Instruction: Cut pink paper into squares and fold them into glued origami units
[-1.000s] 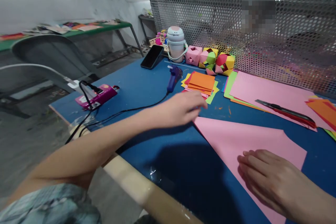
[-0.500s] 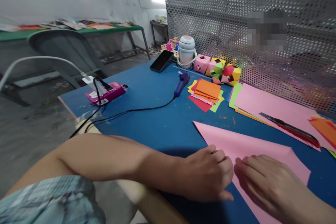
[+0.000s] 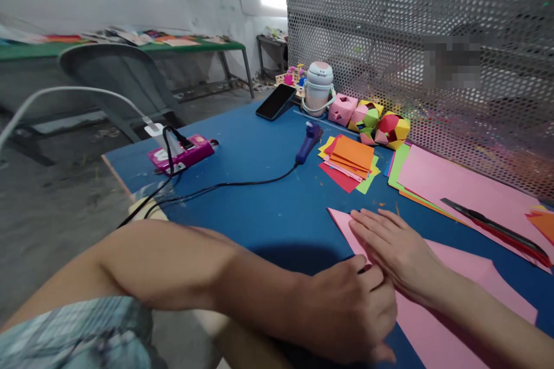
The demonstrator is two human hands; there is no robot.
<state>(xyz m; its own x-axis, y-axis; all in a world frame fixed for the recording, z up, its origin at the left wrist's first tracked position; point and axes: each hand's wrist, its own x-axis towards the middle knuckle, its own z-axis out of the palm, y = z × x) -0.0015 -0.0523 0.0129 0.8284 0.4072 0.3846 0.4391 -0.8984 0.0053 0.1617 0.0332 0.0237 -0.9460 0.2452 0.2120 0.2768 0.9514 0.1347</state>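
A large pink paper sheet [image 3: 459, 294], folded into a triangle, lies on the blue table mat [image 3: 268, 207] in front of me. My right hand [image 3: 396, 248] lies flat on the sheet near its far corner, fingers stretched out. My left hand [image 3: 350, 311] is curled at the sheet's near left edge, fingers pinched on the paper's edge beside my right hand.
A stack of small coloured paper squares [image 3: 350, 158] and a blue glue gun [image 3: 308, 141] with a black cord lie further back. Folded paper cubes [image 3: 376, 121], a small white jug [image 3: 319, 87], a phone [image 3: 276, 101], a pink power strip [image 3: 182, 153] and a cutter on pink sheets [image 3: 497, 225] surround them.
My left hand came back from near the paper squares to the pink sheet's near edge and closed on it. My right hand slid forward along the sheet toward its far corner.
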